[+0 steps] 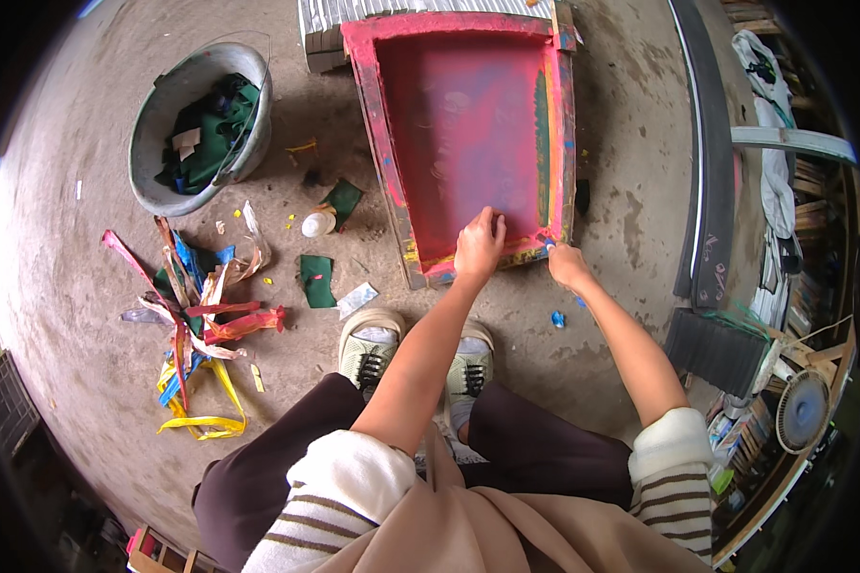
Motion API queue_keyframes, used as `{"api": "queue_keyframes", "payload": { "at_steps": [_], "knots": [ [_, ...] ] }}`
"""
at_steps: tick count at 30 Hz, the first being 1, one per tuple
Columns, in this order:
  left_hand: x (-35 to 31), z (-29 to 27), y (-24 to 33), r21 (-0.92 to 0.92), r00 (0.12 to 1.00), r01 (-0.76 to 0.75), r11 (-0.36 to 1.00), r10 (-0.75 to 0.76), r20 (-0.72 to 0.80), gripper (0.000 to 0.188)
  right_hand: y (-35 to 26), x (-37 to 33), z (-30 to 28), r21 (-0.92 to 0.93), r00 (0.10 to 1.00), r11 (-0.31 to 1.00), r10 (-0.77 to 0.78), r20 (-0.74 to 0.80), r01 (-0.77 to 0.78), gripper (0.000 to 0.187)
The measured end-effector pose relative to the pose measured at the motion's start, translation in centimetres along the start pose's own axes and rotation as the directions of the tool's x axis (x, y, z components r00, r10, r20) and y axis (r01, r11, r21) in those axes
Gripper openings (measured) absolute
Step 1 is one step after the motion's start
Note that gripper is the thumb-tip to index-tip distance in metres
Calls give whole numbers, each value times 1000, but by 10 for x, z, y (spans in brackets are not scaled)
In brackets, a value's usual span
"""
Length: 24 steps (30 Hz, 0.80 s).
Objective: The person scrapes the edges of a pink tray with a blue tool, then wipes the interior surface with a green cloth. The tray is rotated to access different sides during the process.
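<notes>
My left hand (481,246) reaches over the near end of a red-smeared wooden frame (385,143), its fingers bent in toward the stained panel (468,143) inside; I cannot tell whether they are clamped on anything. My right hand (569,267) is at the near right corner of the same frame, fingers closed together on a small blue thing (549,244) that juts out toward the rim. The frame lies straight in front of me, just beyond my shoes (368,361), its far end by a ridged grey sheet (354,11). Pink and red paint covers much of its wood, with yellow and orange along the near and right sides. On the concrete floor (602,382), a blue scrap (558,319) sits just below my right hand. To the left of the frame I have a white rounded thing (318,224) touching a green scrap (345,201), then a second green piece (316,283) with a pale slip (356,300) beside it. Further left is a tangle of red, blue, yellow and whitish strips (225,329), and above that a grey bucket (167,105) with green cloth (222,153) inside. Off to my right, well apart, stands a round fan (804,411).
</notes>
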<state>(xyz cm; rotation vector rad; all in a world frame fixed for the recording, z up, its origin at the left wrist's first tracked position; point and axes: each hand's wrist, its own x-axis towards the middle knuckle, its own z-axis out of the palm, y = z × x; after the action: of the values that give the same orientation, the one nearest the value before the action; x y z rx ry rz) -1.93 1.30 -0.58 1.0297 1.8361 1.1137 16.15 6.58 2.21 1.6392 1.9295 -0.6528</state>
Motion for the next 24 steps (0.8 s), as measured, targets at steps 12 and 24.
{"api": "queue_keyframes", "payload": {
  "at_steps": [12, 24],
  "knots": [
    [2, 8, 0, 46, 999, -46, 998, 46, -2, 13, 15, -1, 3, -252, 960, 946, -243, -137, 203, 31],
    [-1, 2, 2, 113, 999, -35, 993, 35, 5, 12, -47, -27, -45, -725, 964, 645, -244, 105, 242, 13]
  ]
}}
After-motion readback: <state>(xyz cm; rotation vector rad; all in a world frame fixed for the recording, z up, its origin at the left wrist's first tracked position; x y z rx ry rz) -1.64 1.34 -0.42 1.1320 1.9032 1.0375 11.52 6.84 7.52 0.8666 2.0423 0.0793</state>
